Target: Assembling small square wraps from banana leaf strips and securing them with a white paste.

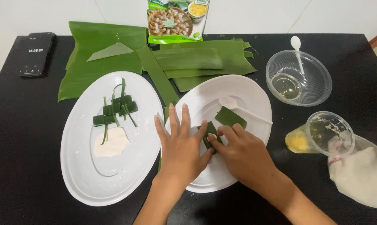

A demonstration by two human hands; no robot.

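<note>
- The left hand (181, 143) lies flat with its fingers spread wide. It presses down on the white plate (255, 100) and touches the near end of a small green leaf strip (210, 132).
- The right hand (242, 152) is just beside it, on its right. Its fingertips (212, 137) push on the same strip, maybe pinching it, but I cannot tell for sure.
- The strip sits right between the two hands, and part of it is hidden under them.
- The strip looks thin, light and bendy. It could tear along its lines, so soft holding at its ends seems best.
- It may be a bit slippery on the smooth plate.
- Just past the right hand's fingers lies a second leaf piece (230, 117) and a white spoon (238, 107).
- Left of the left hand is another plate (84, 175) with folded leaf parcels (118, 109) and a lump of white dough (112, 143).
- Far past both hands lie big banana leaves (101, 54).
</note>
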